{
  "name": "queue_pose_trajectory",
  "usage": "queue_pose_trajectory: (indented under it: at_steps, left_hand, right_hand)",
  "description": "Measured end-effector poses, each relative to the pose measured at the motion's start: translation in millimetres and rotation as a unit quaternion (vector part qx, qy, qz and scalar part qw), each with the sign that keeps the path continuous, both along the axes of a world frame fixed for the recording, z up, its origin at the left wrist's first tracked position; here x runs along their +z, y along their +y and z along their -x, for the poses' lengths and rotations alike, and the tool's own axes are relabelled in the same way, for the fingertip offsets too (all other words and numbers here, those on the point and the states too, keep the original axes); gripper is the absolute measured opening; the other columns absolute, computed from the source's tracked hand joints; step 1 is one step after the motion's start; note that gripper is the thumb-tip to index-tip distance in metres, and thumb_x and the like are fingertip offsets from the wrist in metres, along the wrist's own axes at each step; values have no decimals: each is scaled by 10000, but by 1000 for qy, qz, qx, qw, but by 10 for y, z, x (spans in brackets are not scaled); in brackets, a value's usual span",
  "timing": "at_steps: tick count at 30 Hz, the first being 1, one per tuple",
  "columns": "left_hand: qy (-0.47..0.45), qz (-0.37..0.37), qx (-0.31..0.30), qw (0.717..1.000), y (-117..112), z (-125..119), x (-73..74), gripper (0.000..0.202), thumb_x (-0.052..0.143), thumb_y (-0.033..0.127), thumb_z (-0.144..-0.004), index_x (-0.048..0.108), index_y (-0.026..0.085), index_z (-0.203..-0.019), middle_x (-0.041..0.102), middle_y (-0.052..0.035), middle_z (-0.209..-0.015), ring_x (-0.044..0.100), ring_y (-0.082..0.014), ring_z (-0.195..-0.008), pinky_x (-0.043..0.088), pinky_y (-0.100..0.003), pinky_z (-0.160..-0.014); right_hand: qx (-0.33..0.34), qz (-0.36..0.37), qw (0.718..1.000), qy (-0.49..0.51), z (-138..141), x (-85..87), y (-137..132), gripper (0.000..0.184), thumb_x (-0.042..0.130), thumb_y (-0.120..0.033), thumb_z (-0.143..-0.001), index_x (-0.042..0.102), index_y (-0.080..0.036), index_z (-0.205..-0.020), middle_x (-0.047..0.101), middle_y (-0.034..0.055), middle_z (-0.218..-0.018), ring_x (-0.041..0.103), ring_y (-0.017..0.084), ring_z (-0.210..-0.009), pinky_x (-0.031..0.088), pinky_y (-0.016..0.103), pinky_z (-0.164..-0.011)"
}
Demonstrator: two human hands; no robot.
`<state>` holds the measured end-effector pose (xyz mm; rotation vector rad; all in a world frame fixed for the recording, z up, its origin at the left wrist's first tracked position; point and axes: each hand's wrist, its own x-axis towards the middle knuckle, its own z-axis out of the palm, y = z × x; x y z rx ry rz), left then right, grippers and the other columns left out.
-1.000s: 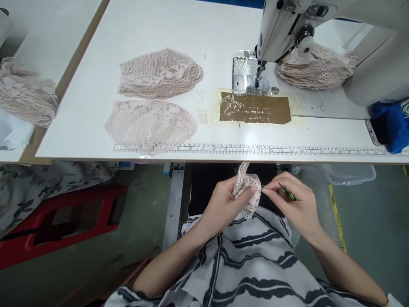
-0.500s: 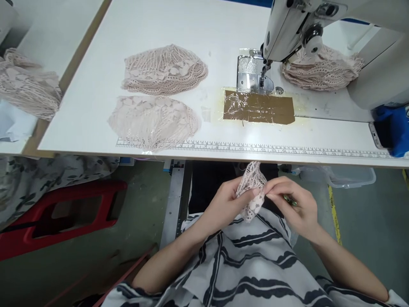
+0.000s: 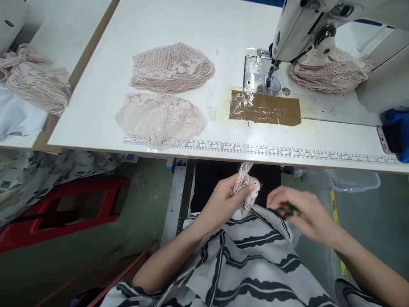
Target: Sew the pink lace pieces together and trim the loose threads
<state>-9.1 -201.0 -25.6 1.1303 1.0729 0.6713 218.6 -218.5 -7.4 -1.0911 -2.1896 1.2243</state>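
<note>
Below the table's front edge, my left hand [image 3: 225, 200] is closed on a bunched pale pink lace piece [image 3: 246, 187], its thumb pressing on top. A few loose thread ends stick out at the lace's right side. My right hand [image 3: 300, 211] is off to the right, apart from the lace and smeared by motion. Its fingers curl round a small green and dark tool [image 3: 289, 209], too blurred to name the kind. On the table lie two stacks of similar lace pieces, a darker upper stack [image 3: 172, 68] and a paler lower stack [image 3: 162, 117].
A sewing machine [image 3: 294, 38] stands at the right, with more lace [image 3: 332, 70] under its arm. Brown card [image 3: 265, 108] is taped before the needle plate. A printed ruler [image 3: 223, 147] runs along the front edge. A phone [image 3: 385, 140] lies far right; a red stool [image 3: 76, 204] stands lower left.
My right hand has let go of the lace's edge and moved right and slightly down. The lace has turned in my left hand. The whole view has shifted a little.
</note>
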Motion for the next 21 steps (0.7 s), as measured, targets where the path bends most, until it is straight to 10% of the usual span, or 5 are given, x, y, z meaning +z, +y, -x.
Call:
queue_pose_trajectory:
  at_steps: [5, 10, 21]
  left_hand:
    - [-23, 23, -9, 999, 6, -21, 62, 291, 556, 378, -892, 454, 180, -706, 381, 57, -616, 328, -81, -543, 299, -218, -542]
    - [-17, 8, -11, 1000, -5, -57, 95, 266, 558, 372, -894, 498, 173, -728, 428, 43, -641, 378, -90, -571, 318, -220, -553]
    - [59, -170, 14, 984, -58, -59, -54, 186, 565, 297, -914, 589, 164, -787, 550, -39, -880, 552, -143, -773, 448, -251, -675]
  right_hand:
    - [-124, 79, 977, -155, -151, 56, 53, 246, 505, -374, -947, 607, -209, -796, 592, -21, -588, 450, 97, -445, 326, 230, -433]
    - [-195, 49, 979, -42, 97, 73, 77, 190, 631, -365, -869, 663, -244, -1012, 664, 33, -962, 433, 96, -541, 382, 243, -494]
    - [-216, 28, 974, 55, 271, -6, 118, 123, 567, -272, -914, 607, -218, -811, 587, 28, -858, 537, 139, -725, 424, 265, -620]
